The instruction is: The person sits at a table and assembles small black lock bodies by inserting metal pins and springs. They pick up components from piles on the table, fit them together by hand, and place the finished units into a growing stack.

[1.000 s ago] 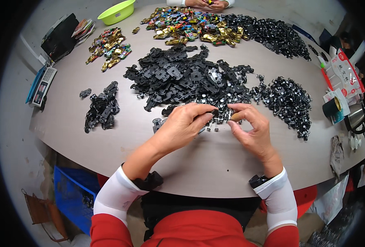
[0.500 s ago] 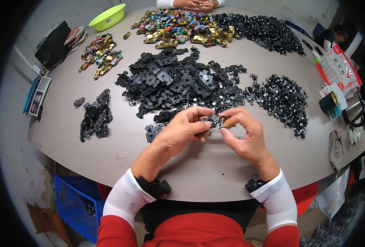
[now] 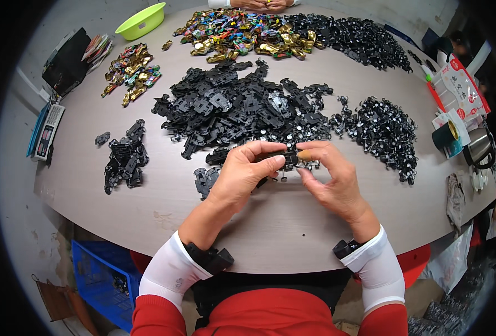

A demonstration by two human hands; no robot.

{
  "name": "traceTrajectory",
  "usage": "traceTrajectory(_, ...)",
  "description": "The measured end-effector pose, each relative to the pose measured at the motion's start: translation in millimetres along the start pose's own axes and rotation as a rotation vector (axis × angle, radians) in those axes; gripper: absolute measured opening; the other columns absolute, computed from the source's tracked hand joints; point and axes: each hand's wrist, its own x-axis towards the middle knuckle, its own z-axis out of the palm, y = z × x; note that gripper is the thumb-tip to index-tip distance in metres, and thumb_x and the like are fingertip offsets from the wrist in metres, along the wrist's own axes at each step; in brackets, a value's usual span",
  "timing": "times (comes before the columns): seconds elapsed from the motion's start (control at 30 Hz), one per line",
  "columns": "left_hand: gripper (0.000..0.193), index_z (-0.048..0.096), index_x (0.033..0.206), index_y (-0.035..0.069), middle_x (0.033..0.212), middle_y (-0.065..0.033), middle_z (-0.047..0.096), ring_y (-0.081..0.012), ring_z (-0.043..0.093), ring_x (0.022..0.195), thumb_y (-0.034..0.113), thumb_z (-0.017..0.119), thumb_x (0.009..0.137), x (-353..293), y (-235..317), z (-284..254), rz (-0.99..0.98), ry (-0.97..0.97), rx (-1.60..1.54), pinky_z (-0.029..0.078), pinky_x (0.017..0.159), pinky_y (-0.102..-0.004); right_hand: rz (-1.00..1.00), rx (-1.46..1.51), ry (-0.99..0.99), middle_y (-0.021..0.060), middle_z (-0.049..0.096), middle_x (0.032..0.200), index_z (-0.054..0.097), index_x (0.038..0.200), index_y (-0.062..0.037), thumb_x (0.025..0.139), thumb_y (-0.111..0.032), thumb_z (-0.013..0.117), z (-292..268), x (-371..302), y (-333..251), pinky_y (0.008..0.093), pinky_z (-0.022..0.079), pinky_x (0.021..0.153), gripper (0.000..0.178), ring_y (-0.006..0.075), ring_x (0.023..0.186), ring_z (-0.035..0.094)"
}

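Pale wood-grain laminate covers the rounded table [image 3: 292, 224], which bends away under the fisheye view. Above its near edge both hands meet. The left hand [image 3: 242, 173] has thumb and fingers pressed onto a small black plastic part [image 3: 286, 158], and the right hand [image 3: 329, 179] pinches the same part from the other side; one right fingertip wears a tan cover. The part sits exactly between the two sets of fingertips, raised just off the tabletop. How it is shaped in detail cannot be told, since fingers hide most of it.

Just beyond the grip lies the big central heap of black chassis pieces [image 3: 242, 109], flat, angular and matte, some with small pale dots. Beyond the grip on the right-hand side is a second, tighter heap of small black wheel parts [image 3: 385, 131], glinting with shiny specks. Close beside the left hand lie a few loose black pieces [image 3: 206, 179]. Farther out on that side sits a small dark pile [image 3: 125, 157].

Far across from the grip, a glossy spread of coloured metallic shells [image 3: 242, 36] lies beside another black heap [image 3: 354, 36]; a smaller coloured cluster [image 3: 130, 73] is off to the far left. That makes four black heaps and two coloured ones. One lime-green plastic bowl [image 3: 141, 19] stands beyond them, and one small scale [image 3: 46, 134] rests near the left rim. Another person's hands [image 3: 259, 4] show at the far edge.
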Motion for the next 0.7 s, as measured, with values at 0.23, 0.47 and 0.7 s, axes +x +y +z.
traceTrajectory(0.23, 0.025, 0.068, 0.114, 0.0, 0.1, -0.0048, 0.068, -0.0099, 0.063, 0.082, 0.007, 0.072, 0.09, -4, 0, 5, 0.026, 0.013, -0.03, 0.053, 0.073, -0.024, -0.021, -0.021, -0.038, 0.0135, 0.069, 0.105, 0.063, 0.104, -0.0032, 0.075, 0.003, 0.074, 1, 0, 2, 0.0382, 0.055, 0.084, 0.031, 0.0307, 0.097, 0.067)
traceTrajectory(0.47, 0.02, 0.069, 0.109, 0.0, 0.096, -0.0053, 0.07, -0.0098, 0.062, 0.08, 0.008, 0.072, 0.091, -1, -3, 3, 0.038, 0.018, -0.055, 0.053, 0.073, -0.0254, -0.041, -0.015, -0.012, 0.0134, 0.069, 0.104, 0.062, 0.105, -0.0027, 0.076, 0.005, 0.073, 5, 0, 0, 0.0382, 0.055, 0.084, 0.032, 0.0308, 0.097, 0.068)
traceTrajectory(0.7, 0.018, 0.07, 0.107, 0.001, 0.095, -0.0051, 0.07, -0.0102, 0.062, 0.079, 0.009, 0.071, 0.091, -4, -5, 4, 0.105, -0.001, -0.019, 0.053, 0.072, -0.0256, -0.013, 0.003, -0.01, 0.0125, 0.069, 0.104, 0.062, 0.105, -0.0028, 0.075, 0.005, 0.073, 5, -1, -7, 0.0376, 0.056, 0.084, 0.033, 0.0305, 0.096, 0.068)
